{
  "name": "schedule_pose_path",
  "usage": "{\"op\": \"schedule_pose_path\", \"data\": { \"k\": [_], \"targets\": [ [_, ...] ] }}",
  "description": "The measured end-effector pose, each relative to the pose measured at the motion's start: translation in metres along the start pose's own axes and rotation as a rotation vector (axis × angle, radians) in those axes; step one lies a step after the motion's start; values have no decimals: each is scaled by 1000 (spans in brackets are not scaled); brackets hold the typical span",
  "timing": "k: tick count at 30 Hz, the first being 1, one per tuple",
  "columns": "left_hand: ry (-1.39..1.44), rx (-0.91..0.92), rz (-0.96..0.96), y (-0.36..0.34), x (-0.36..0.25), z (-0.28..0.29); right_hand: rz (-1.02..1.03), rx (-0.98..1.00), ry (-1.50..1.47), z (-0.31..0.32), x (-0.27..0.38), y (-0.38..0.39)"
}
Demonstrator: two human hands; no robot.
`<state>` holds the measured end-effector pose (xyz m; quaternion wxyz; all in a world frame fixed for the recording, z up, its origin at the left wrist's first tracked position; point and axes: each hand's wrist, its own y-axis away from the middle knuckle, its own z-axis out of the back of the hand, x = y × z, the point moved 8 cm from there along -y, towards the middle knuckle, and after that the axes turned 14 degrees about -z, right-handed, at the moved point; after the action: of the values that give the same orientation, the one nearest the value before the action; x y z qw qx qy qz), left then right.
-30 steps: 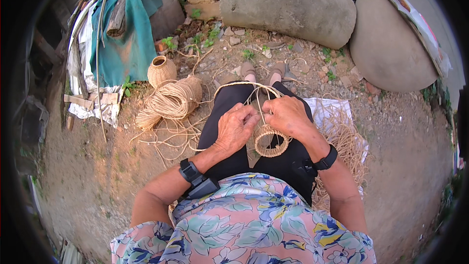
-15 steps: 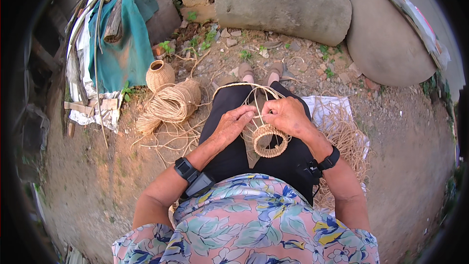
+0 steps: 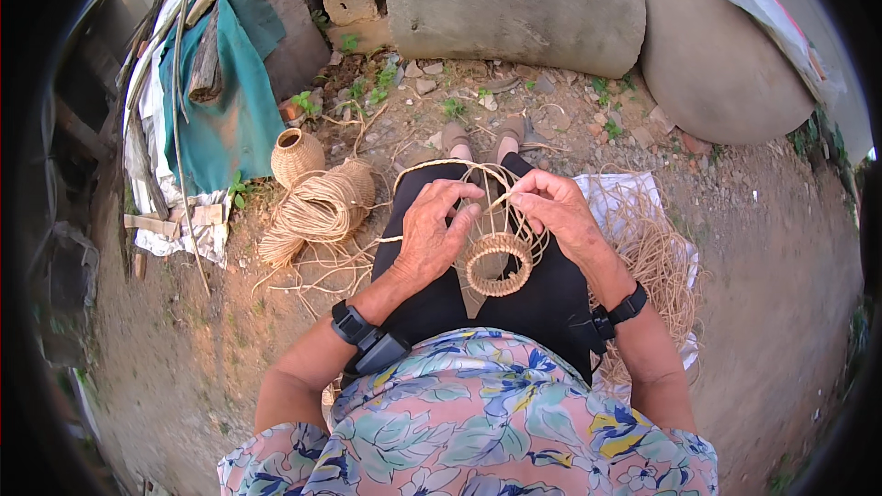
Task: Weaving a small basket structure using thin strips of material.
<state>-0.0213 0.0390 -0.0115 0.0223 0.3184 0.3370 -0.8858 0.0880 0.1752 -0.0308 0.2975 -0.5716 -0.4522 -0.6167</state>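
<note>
A small woven ring of straw-coloured cord [image 3: 499, 287], the rim of a basket being made, rests over my lap between my knees, with long loose strands rising from its far side. My right hand [image 3: 562, 219] is closed, thumb and forefinger pinching a cord strand just beyond the ring. My left hand [image 3: 430, 231] curves around the ring's left side, thumb and forefinger apart, with no strand visibly gripped. One strand reaches it from the left and passes behind it. A braided-looking loop of cord [image 3: 415, 168] arches over the far side.
On the left ground lie a coiled bundle of cord [image 3: 317, 211] and a small finished woven jar [image 3: 298, 154]. A tangled cord heap [image 3: 648, 243] covers a white sack on the right. Farther off are a concrete cylinder [image 3: 514, 9], a round slab [image 3: 726, 55] and green cloth [image 3: 225, 119].
My left fingers have parted and drawn slightly left from the strands. My right hand has shifted a little right and tilted, still pinching cord. The ring has moved slightly left.
</note>
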Motion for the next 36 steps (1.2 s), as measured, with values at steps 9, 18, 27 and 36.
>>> {"op": "schedule_pose_path", "data": {
  "k": [9, 18, 27, 36],
  "targets": [
    [269, 79, 238, -4, 0, -18, -98, -51, 302, -6, -8, -8],
    [-246, 75, -171, -19, -33, -15, -3, -340, 607, 6, 1, 14],
    [-200, 174, -143, -19, -23, -26, 10, -287, 578, 8, -17, -1],
    [37, 321, -1, -15, -5, -32, -329, 107, -53, 10, -49, 22]
  ]
}}
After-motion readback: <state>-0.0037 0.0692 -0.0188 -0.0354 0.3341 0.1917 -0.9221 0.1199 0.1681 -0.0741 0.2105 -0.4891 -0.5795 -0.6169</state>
